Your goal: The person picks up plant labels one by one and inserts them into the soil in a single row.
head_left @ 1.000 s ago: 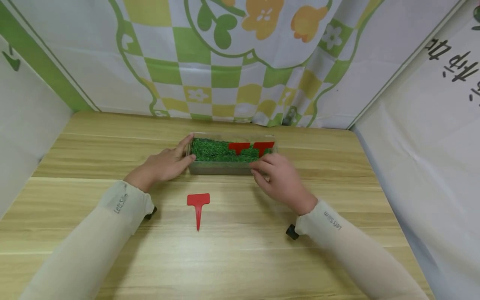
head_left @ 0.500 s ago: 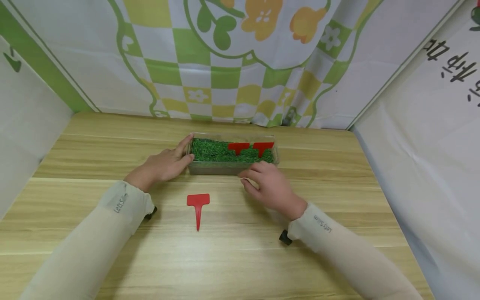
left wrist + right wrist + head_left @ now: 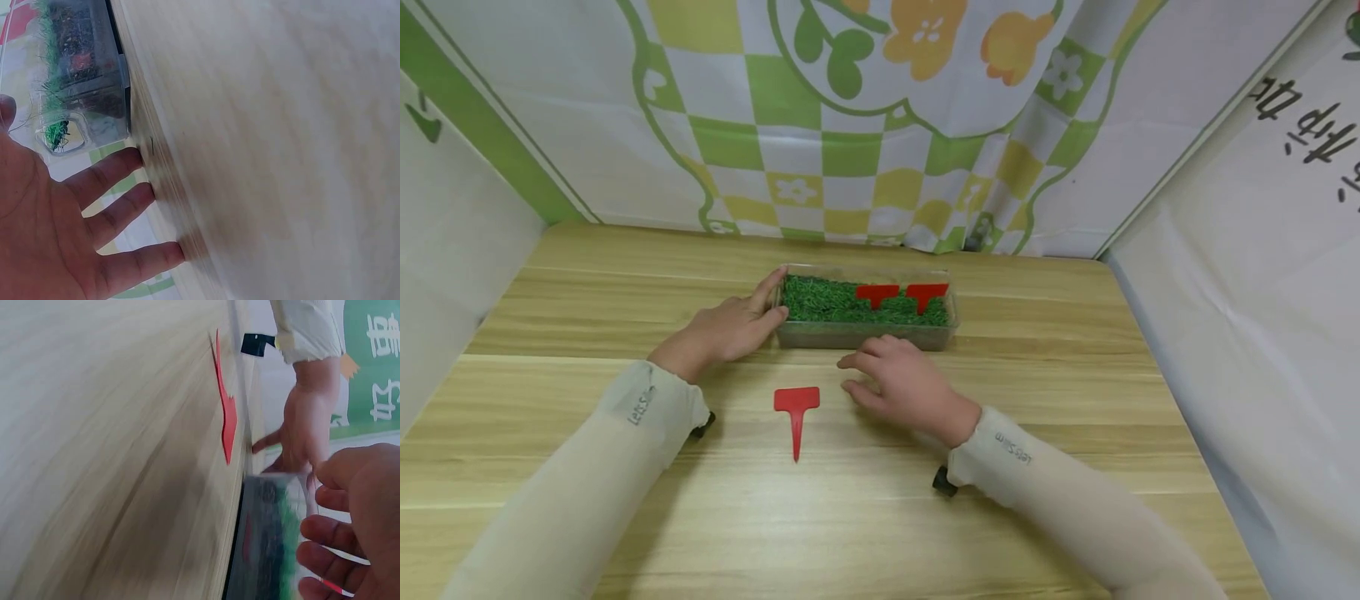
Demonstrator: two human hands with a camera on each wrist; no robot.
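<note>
We see two tags (image 3: 877, 294), tips hidden by grass (image 3: 820, 300), in one box (image 3: 850, 337), a third tag (image 3: 797, 401) on the desk (image 3: 880, 525), the left hand (image 3: 724, 329) spread against the box, the right hand (image 3: 910, 387) loosely spread.

Drawn toward 8 o'clock with right hand (image 3: 902, 383), off box's (image 3: 820, 337) 4 o'clock corner, held there one second ago. Now placed at box's 5 o'clock, much nearer loose tag (image 3: 797, 400), at tag's 2 o'clock. Parted thumb from index, close together one second ago. Bared box's 4 o'clock corner and grass (image 3: 936, 317) inside. Shifted sleeve (image 3: 1045, 475) and black wrist block (image 3: 945, 482) toward 8 o'clock too.
</note>
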